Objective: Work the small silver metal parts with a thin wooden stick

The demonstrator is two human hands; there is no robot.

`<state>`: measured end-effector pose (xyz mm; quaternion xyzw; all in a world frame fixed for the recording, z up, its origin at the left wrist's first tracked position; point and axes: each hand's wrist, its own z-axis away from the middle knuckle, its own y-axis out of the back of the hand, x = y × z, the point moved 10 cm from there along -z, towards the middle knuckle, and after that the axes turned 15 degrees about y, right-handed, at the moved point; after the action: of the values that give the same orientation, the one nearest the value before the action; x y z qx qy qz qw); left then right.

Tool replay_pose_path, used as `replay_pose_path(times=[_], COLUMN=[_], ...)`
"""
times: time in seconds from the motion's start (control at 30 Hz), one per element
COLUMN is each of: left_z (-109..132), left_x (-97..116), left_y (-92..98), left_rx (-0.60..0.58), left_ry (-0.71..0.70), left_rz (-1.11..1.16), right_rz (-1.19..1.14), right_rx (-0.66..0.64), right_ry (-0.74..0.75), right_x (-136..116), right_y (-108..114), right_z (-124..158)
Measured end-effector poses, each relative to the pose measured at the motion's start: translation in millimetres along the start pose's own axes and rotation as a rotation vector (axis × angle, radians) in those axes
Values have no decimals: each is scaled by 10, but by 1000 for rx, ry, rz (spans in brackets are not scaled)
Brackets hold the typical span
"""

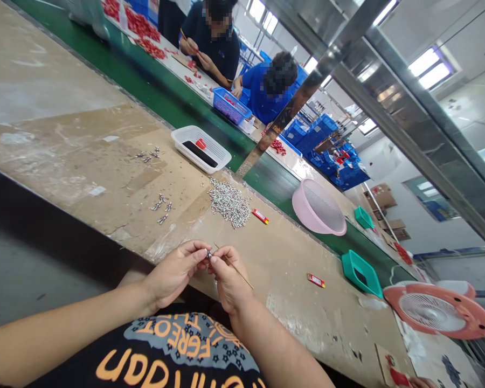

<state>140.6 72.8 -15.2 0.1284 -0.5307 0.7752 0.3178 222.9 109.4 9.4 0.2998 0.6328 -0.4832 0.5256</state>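
Note:
My left hand [173, 275] pinches a tiny dark-and-silver piece [209, 253] between thumb and fingertips, just over the table's near edge. My right hand [231, 280] meets it there, thumb and fingers closed; a thin wooden stick [242, 275] passes through its grip and slants down to the right. Its fingertips are against or very near the tiny piece, whose shape is mostly covered. Ahead lies a heap of small whitish pieces with reddish bits [229, 202]. To its left are small groups of dark, silvery pieces [161, 205], with another cluster [148, 155] farther back.
A white basket [222, 160] holds a black strip and a red item. Two small red-and-yellow packets [260, 216] lie on the cardboard-covered table. Beyond are a pink colander [313, 199], green trays [353, 258], an orange fan [392, 293] and a metal post [272, 126]. Two co-workers sit across the green belt.

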Motion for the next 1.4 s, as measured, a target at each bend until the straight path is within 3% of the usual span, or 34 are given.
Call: replay_pose_path(times=[0.53, 0.9, 1.4], left_z=[26, 39, 95], left_x=[80, 73, 47], left_y=[-78, -13, -110], left_rx=[20, 58, 6], left_ry=[-86, -115, -87], left_rz=[-155, -297, -159], right_rz=[18, 59, -54], right_rx=[-9, -29, -58], right_ry=[21, 49, 87], right_x=[17, -30, -112], right_y=[16, 18, -55], right_z=[27, 46, 107])
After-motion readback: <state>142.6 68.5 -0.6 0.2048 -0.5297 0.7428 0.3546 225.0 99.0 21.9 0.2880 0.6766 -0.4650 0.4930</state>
